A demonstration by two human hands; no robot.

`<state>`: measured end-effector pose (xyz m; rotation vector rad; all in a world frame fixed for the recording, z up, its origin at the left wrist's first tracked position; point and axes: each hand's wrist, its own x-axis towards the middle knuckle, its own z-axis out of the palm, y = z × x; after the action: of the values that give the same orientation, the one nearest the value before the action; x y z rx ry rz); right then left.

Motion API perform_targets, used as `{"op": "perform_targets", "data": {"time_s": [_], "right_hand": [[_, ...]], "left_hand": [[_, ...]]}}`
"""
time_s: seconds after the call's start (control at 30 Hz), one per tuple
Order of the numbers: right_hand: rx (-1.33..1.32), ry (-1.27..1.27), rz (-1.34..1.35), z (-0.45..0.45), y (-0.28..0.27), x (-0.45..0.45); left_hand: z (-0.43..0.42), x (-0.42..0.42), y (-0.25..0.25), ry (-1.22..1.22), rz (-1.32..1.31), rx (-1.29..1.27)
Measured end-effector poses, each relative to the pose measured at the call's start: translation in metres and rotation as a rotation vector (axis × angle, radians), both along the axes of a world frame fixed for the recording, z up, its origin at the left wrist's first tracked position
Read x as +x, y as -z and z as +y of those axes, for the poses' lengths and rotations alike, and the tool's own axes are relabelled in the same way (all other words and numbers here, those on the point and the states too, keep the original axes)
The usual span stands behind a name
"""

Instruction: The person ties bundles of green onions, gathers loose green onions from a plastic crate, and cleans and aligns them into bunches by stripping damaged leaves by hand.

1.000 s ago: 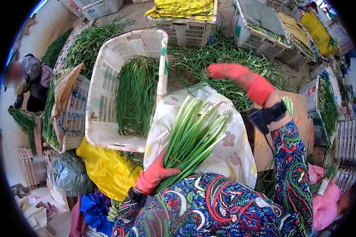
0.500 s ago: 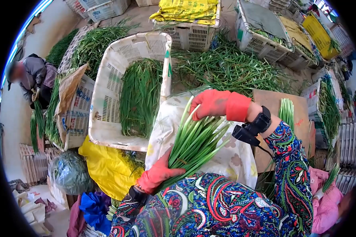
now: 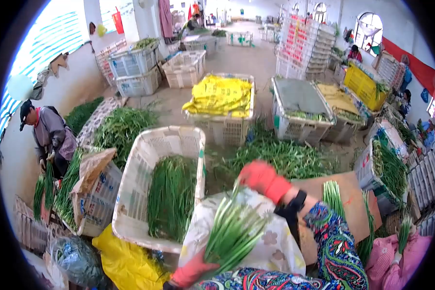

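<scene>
A loose bunch of green onions (image 3: pixel 234 232), with pale ends fanned up and to the right, lies over the patterned cloth (image 3: pixel 280 249) on my lap. My left hand (image 3: pixel 195 270), in a red rubber glove, is closed around the bunch's lower leafy part. Above the pale ends is my right hand (image 3: pixel 261 176), also red-gloved and smeared by motion. Its fingers look pinched on a single stalk that sticks up from the bunch, though the fingertips are blurred. A black device (image 3: pixel 290 210) is strapped to my right wrist.
A white crate (image 3: pixel 125 208) of long greens stands ahead on the left. On the right, a board (image 3: pixel 307 241) holds a neat bundle (image 3: pixel 332 198). Loose greens (image 3: pixel 285 157) cover the floor beyond. Covered crates (image 3: pixel 217 128) stand farther back. A person (image 3: pixel 50 133) handles greens at left.
My head view has tilted up, showing more of the room. My left hand still grips the bunch. My right hand has moved slightly away from the bunch, a stalk at its fingertips.
</scene>
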<state>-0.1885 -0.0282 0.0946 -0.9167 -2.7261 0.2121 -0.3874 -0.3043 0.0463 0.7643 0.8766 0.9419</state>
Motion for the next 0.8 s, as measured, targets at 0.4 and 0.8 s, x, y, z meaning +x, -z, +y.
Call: {"op": "perform_targets", "data": {"time_s": [0.4, 0.8], "right_hand": [[-1.067, 1.045, 0.794, 0.041, 0.075, 0.158], [-1.533, -0.059, 0.83, -0.004, 0.028, -0.005]], "left_hand": [[-0.025, -0.022, 0.033, -0.247, -0.444, -0.293], [-0.024, -0.017, 0.025, -0.242, -0.314, -0.32]]}}
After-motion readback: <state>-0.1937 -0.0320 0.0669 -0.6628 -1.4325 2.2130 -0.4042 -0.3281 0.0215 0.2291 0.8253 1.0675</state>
